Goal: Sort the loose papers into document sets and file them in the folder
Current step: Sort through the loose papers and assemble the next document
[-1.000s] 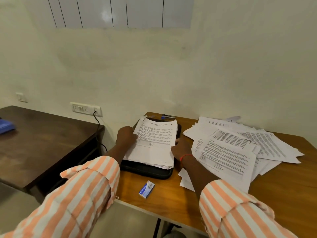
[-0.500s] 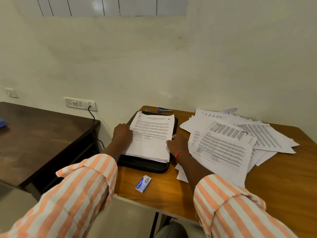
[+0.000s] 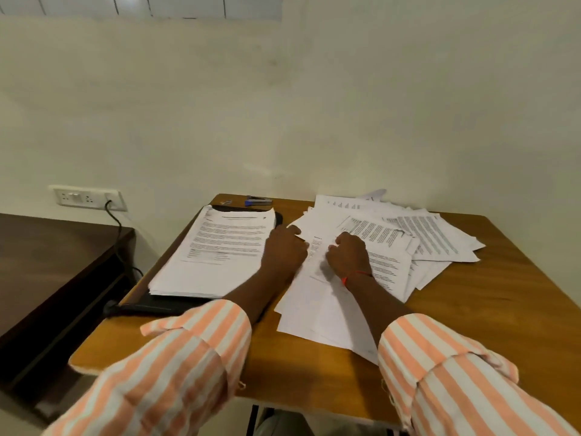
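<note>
Atop folder (image 3: 151, 306), stack (image 3: 226, 253) lengthwise, heading farthest.

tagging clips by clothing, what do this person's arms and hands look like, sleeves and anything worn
Both arms wear loose long shirt sleeves in broad orange and white stripes: the left sleeve and the right sleeve, cuffs loose, ending short of the wrists. A thin red thread band circles the right wrist. The left hand and right hand are bare, no gloves.

Folder (image 3: 147, 308) mostly hidden under paper stack (image 3: 220, 256). Print on loose papers (image 3: 434, 237) too blurred to read. Both sleeves (image 3: 163, 372) cut off at btm edge.
</note>
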